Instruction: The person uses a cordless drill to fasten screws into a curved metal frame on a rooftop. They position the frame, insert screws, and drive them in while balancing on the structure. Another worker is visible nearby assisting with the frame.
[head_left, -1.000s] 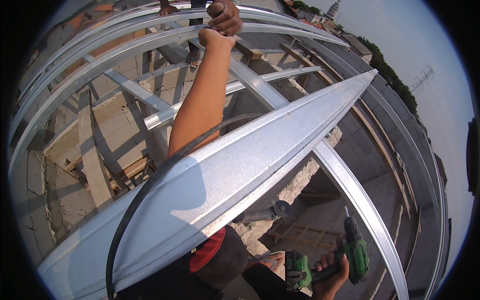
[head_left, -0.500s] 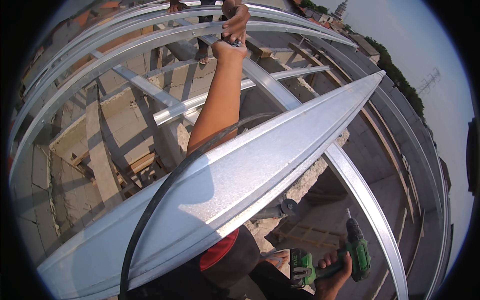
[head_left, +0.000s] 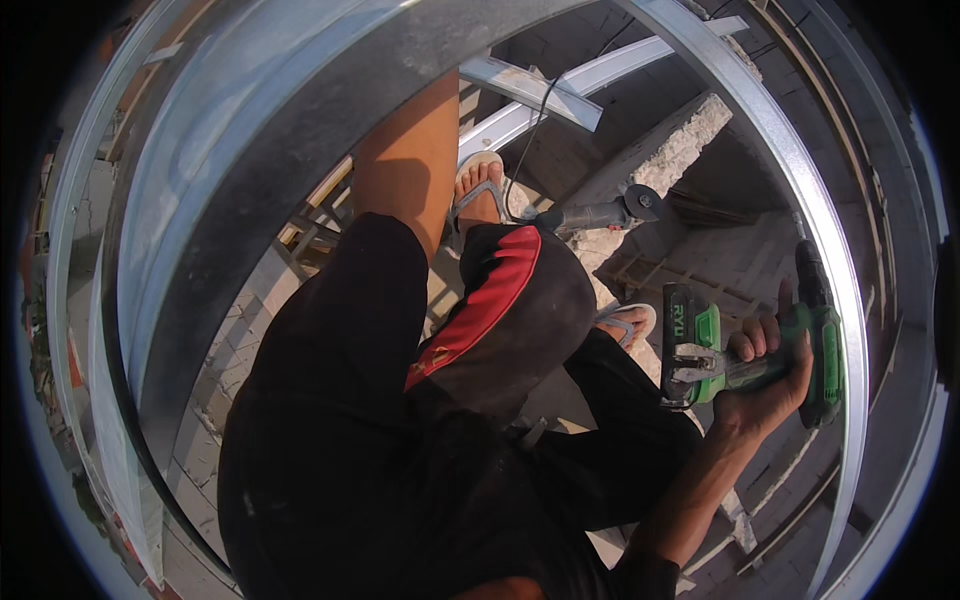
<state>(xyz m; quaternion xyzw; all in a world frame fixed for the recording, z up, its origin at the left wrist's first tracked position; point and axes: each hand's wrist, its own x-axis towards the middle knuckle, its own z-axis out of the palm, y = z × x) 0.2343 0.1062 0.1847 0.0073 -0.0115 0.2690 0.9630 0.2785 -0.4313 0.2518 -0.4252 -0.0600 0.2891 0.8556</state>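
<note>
My right hand [head_left: 768, 375] is closed round the handle of a green and black cordless drill [head_left: 826, 370], whose bit points up and away from me. The drill sits close beside a curved galvanised steel channel [head_left: 847, 290]. My left arm [head_left: 405, 165] reaches forward from a black sleeve. A broad metal channel [head_left: 290, 110] covers its far end, so my left hand is hidden. Between my sandalled feet, an angle grinder [head_left: 595, 215] with a dark disc lies on the rough wall top.
A broken concrete wall edge [head_left: 690, 135] runs below me, with a deep drop on its right. Cut steel channels [head_left: 530, 90] lie ahead. A thin cable [head_left: 530, 135] trails from the grinder. A black strap-like hose [head_left: 125, 390] curves down the left side.
My view has tipped down toward my body and feet. My left hand, earlier touching another person's hand over small metal pieces, has gone out of sight. The drill stays in my right hand.
</note>
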